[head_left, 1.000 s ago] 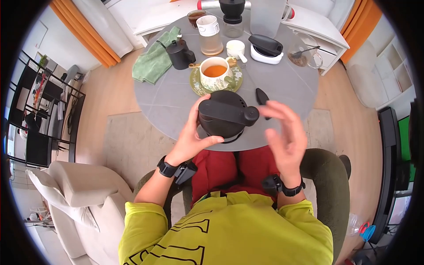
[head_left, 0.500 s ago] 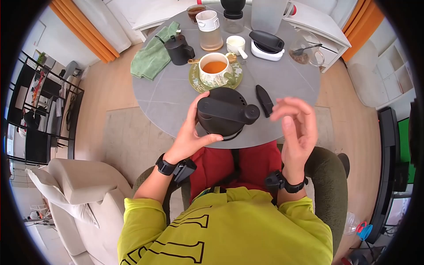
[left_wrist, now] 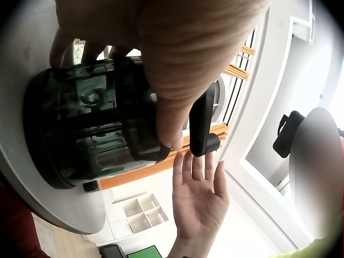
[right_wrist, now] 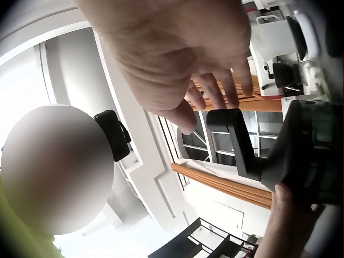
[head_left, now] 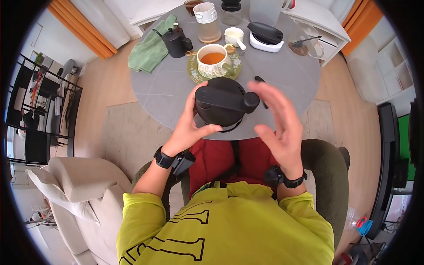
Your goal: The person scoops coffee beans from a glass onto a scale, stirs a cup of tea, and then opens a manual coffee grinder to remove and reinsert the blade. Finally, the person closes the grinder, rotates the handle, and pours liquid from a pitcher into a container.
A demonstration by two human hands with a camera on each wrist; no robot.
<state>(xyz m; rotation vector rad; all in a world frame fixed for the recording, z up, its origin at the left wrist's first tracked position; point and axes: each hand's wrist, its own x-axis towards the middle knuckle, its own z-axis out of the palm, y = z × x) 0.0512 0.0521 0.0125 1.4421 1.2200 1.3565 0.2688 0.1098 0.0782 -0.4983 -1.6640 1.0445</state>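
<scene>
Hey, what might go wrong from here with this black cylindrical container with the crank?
The black cylindrical container stands near the rounded grey table's edge; with only the left hand gripping it, cranking might tip it. The patterned cream cup of amber liquid, close beyond it, could spill if bumped.

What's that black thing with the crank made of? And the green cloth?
The crank-topped lid looks like matte plastic, since it's evenly black with soft highlights. The body below is see-through and shiny: glass or clear plastic, I can't tell. The green cloth seems dull, soft fabric, because it lies in folds.
</scene>
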